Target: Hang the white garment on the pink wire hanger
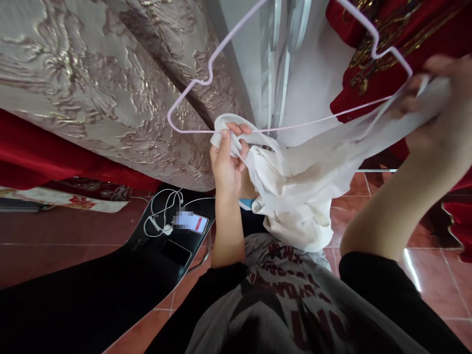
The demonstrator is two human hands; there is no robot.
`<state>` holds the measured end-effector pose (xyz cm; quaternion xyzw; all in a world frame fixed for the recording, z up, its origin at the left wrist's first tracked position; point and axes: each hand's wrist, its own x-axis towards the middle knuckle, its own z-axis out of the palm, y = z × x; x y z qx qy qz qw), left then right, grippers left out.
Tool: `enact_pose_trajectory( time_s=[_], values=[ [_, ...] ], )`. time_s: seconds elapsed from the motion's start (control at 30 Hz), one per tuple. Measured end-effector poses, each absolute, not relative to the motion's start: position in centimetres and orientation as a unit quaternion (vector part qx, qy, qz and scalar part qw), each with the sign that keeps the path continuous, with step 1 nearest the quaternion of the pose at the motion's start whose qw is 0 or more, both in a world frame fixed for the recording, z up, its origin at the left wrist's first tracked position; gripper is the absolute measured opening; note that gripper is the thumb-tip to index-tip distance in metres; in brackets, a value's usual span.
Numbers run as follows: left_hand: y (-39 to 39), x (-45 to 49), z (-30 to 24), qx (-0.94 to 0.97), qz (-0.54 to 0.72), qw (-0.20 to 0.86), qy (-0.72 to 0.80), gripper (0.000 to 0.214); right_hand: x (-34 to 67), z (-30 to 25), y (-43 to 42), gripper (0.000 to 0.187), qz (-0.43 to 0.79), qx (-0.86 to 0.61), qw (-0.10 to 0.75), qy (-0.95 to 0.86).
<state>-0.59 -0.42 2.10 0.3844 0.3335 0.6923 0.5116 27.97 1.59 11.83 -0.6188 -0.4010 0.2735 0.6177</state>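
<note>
A pale lilac wire hanger hangs in front of me, its upper part cut off by the frame's top edge. My left hand is closed around a folded edge of a white cloth garment and touches the hanger's bottom bar. Over at the right, my right hand is blurred by motion; its fingers are curled on the garment near the hanger's right corner. Between my hands the garment stretches, and its lower part droops in folds before my body. The garment's exact kind is unclear.
Shiny embossed beige fabric hangs on the left, red fabric with gold trim on the right. A black chair holds a lit phone, a dark phone and a white cable. Reddish tiles cover the floor.
</note>
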Motion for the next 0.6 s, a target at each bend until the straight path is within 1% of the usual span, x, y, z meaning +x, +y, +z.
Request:
enact_pose_trajectory(
  time_s=[0.03, 0.07, 0.13, 0.17, 0.2, 0.23, 0.27, 0.33, 0.37, 0.4, 0.43, 0.5, 0.53, 0.6],
  values=[
    [-0.5, -0.5, 2.1, 0.384, 0.691, 0.511, 0.337, 0.034, 27.4, 11.6, 0.6, 0.024, 0.270, -0.661, 0.578, -0.395],
    [-0.5, -0.5, 2.2, 0.384, 0.689, 0.512, 0.340, 0.034, 26.8, 11.6, -0.5, 0.022, 0.270, -0.708, 0.511, -0.407],
    [-0.6, -0.3, 2.3, 0.381, 0.688, 0.513, 0.343, 0.034, 25.9, 11.9, -2.5, 0.018, 0.279, -0.771, 0.349, -0.455],
    [-0.6, -0.3, 2.3, 0.380, 0.689, 0.513, 0.342, 0.034, 25.5, 12.2, -3.3, 0.014, 0.293, -0.778, 0.304, -0.465],
    [-0.6, -0.2, 2.4, 0.379, 0.690, 0.515, 0.338, 0.034, 25.1, 12.4, -3.9, 0.011, 0.300, -0.774, 0.299, -0.471],
    [-0.7, -0.1, 2.4, 0.378, 0.691, 0.518, 0.335, 0.033, 24.6, 12.6, -4.2, 0.008, 0.294, -0.754, 0.333, -0.484],
    [-0.7, -0.1, 2.3, 0.376, 0.691, 0.521, 0.332, 0.033, 23.9, 12.6, -4.3, 0.008, 0.282, -0.715, 0.397, -0.503],
    [-0.7, 0.1, 2.3, 0.374, 0.691, 0.523, 0.330, 0.034, 22.4, 12.0, -3.6, 0.013, 0.270, -0.603, 0.545, -0.516],
    [-0.8, 0.3, 2.2, 0.371, 0.693, 0.523, 0.328, 0.034, 21.4, 11.5, -2.9, 0.015, 0.269, -0.548, 0.604, -0.512],
    [-0.8, 0.4, 2.1, 0.368, 0.696, 0.523, 0.327, 0.034, 20.5, 10.7, -2.2, 0.017, 0.276, -0.505, 0.643, -0.506],
    [-0.8, 0.5, 2.1, 0.366, 0.697, 0.525, 0.325, 0.034, 19.5, 9.9, -1.4, 0.020, 0.294, -0.481, 0.656, -0.502],
    [-0.9, 0.6, 2.1, 0.363, 0.693, 0.533, 0.322, 0.033, 17.8, 7.9, 0.0, 0.031, 0.332, -0.480, 0.629, -0.513],
    [-0.9, 0.6, 2.2, 0.362, 0.689, 0.537, 0.324, 0.032, 17.1, 7.0, 0.5, 0.030, 0.331, -0.486, 0.613, -0.528],
    [-0.9, 0.1, 2.4, 0.364, 0.676, 0.547, 0.333, 0.029, 16.3, 5.2, 1.2, 0.020, 0.293, -0.500, 0.591, -0.561]
  ],
)
